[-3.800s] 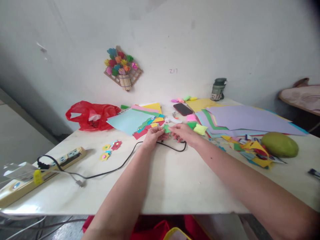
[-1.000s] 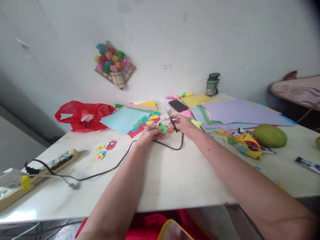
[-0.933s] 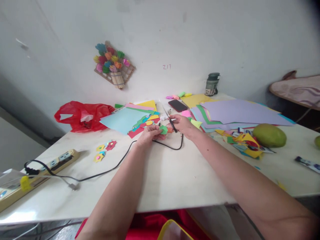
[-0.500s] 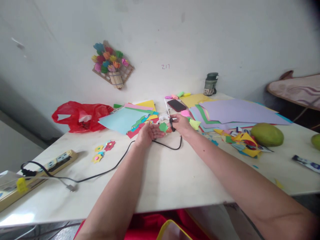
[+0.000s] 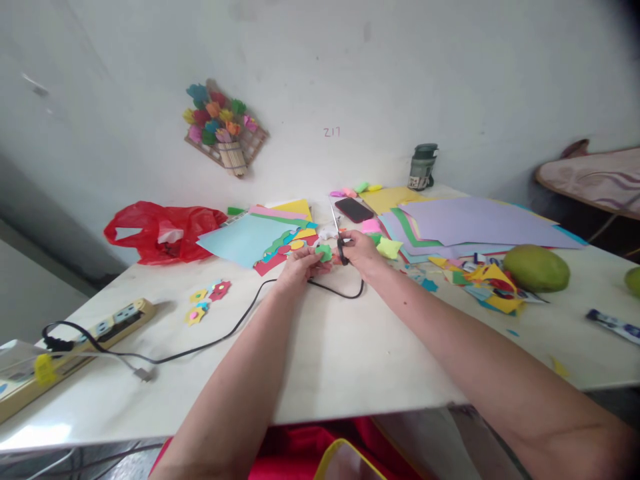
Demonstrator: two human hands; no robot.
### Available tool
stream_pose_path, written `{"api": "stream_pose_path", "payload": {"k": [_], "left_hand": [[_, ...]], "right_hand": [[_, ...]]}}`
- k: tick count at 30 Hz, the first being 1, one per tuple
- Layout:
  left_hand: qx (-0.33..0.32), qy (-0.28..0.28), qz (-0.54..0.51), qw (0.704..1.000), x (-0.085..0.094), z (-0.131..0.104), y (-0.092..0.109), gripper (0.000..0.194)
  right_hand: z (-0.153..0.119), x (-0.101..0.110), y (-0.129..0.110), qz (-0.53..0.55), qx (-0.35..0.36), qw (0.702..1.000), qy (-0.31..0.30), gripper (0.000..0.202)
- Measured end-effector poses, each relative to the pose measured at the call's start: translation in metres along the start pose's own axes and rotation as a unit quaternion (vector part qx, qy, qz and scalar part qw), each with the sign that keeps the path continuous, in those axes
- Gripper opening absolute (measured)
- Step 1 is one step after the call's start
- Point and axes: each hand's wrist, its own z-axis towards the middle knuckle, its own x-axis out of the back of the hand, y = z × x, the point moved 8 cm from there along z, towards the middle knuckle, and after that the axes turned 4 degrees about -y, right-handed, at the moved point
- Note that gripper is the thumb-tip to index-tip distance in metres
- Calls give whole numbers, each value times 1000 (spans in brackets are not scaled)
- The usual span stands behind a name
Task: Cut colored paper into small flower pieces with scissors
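Between the thumb and fingers of my left hand [image 5: 303, 266] is a small green paper cutout [image 5: 324, 253] with a scalloped edge. My right hand [image 5: 361, 252] is closed round the dark handles of a pair of scissors [image 5: 335, 217], whose blades point up and away toward the wall. The scissors are just right of the green piece, not visibly cutting it. Beyond my left hand lie wavy-edged coloured strips [image 5: 284, 248]. A lime-yellow paper shape [image 5: 389, 249] is close to my right hand. Small paper flowers [image 5: 196, 313] rest to the left.
A black cable [image 5: 215, 343] runs from the power strip [image 5: 113, 327] under my hands. Coloured sheets [image 5: 475, 223], a phone [image 5: 354, 209], a green fruit [image 5: 536, 269] and paper scraps [image 5: 493, 283] lie right. A red plastic bag [image 5: 145, 233] and light-blue sheet [image 5: 240, 241] are left.
The green cutout lay on the open fingers of my left hand; now my left thumb and fingers pinch it. My right hand with the scissors has barely moved.
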Motion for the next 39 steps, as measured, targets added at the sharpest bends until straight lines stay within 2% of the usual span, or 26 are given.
{"api": "stream_pose_path", "payload": {"k": [8, 15, 18, 21, 26, 28, 32, 35, 39], "left_hand": [[-17, 13, 21, 1000, 2, 0, 3, 30], [-14, 44, 32, 998, 9, -1, 6, 38], [-46, 54, 56, 996, 8, -1, 10, 40], [-92, 56, 88, 990, 5, 1, 14, 35], [-133, 87, 162, 974, 5, 3, 15, 24], [-131, 78, 152, 977, 2, 3, 15, 27], [-105, 42, 43, 993, -2, 1, 16, 53], [-54, 57, -11, 997, 3, 1, 11, 47], [-31, 21, 24, 999, 0, 2, 5, 36]], "right_hand": [[0, -3, 5, 10, -1, 1000, -21, 30], [-7, 7, 0, 29, -32, 999, 20, 21], [-7, 6, -1, 47, -35, 998, 5, 17], [-6, 2, 2, 49, -40, 998, -18, 24], [-5, 3, 1, 25, -26, 999, 1, 31], [-4, 4, 0, 16, -17, 1000, 3, 31], [-2, 5, -1, 21, 2, 1000, 5, 32], [1, 5, 1, 11, 20, 1000, 0, 34], [4, 4, 3, -1, 37, 999, -9, 35]]}}
